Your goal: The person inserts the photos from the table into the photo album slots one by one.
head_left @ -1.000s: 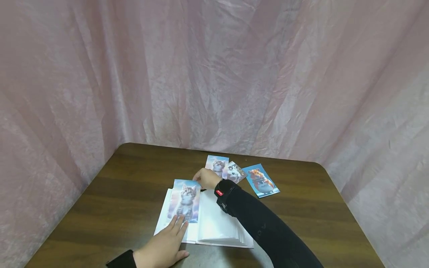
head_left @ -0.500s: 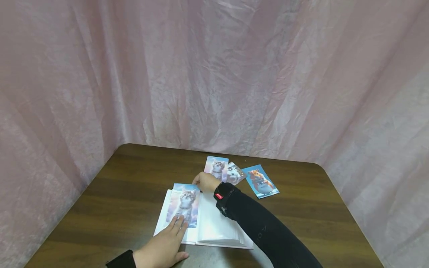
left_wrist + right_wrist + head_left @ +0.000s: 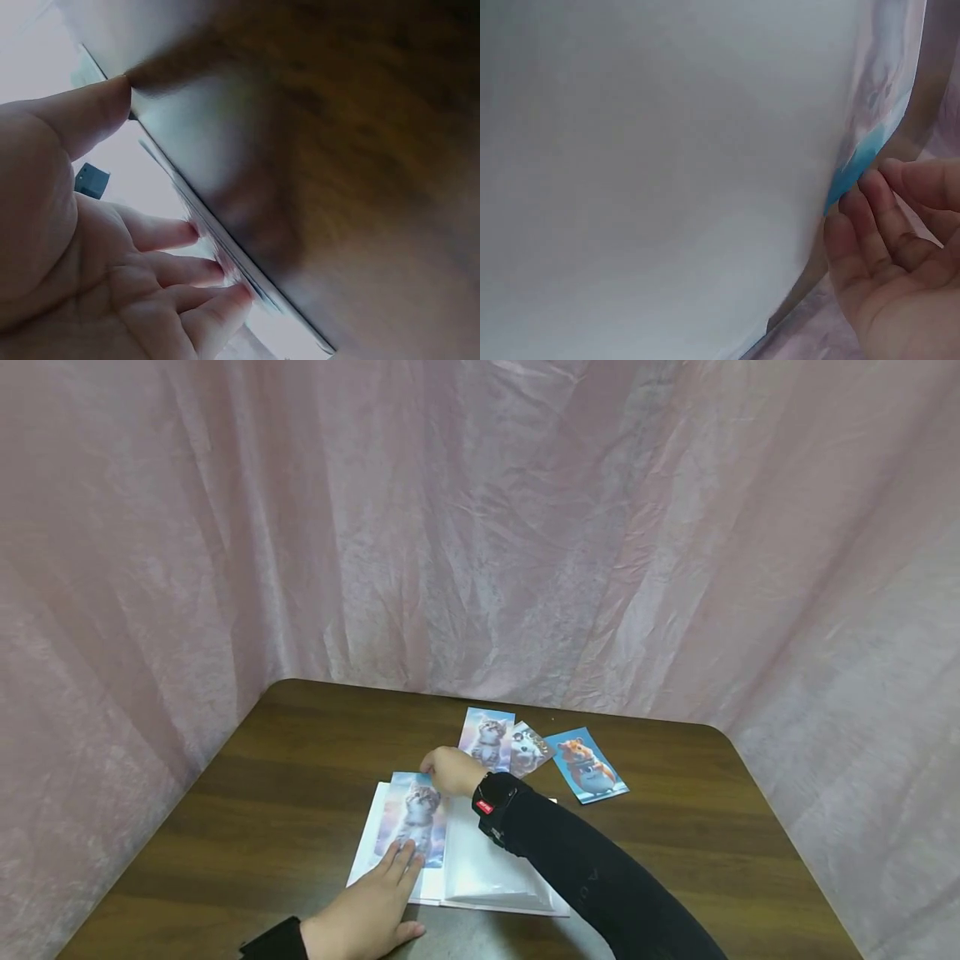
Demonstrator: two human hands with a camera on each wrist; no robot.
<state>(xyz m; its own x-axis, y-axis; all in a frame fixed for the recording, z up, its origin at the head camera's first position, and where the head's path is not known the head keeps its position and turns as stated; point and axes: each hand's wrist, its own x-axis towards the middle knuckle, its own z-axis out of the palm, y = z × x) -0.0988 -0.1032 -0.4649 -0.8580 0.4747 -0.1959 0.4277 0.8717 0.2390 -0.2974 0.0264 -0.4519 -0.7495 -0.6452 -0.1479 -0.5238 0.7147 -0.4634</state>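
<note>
An opened white photo album (image 3: 491, 860) lies on the table, with a kitten picture card (image 3: 412, 814) over its left page. My left hand (image 3: 367, 902) rests on the card's lower part and the page, fingers extended; in the left wrist view its fingertips (image 3: 238, 292) lie along the album's edge. At the card's top edge is my right hand (image 3: 453, 770). In the right wrist view, the fingertips (image 3: 841, 225) meet the card's blue end (image 3: 855, 169), and the thumb looks apart from the card. How much of the card lies under the clear sleeve cannot be told.
Behind the album lie another kitten card (image 3: 487, 735), a card with a pale spotted animal (image 3: 527, 750) and a blue hamster card (image 3: 587, 766). They rest on the brown wooden table (image 3: 262, 810). A pink curtain (image 3: 480, 527) hangs beyond the table's far edge.
The kitten card has slid down toward my left hand, its top edge now lower. My right hand has shifted left along that edge. The left hand has hardly moved.
</note>
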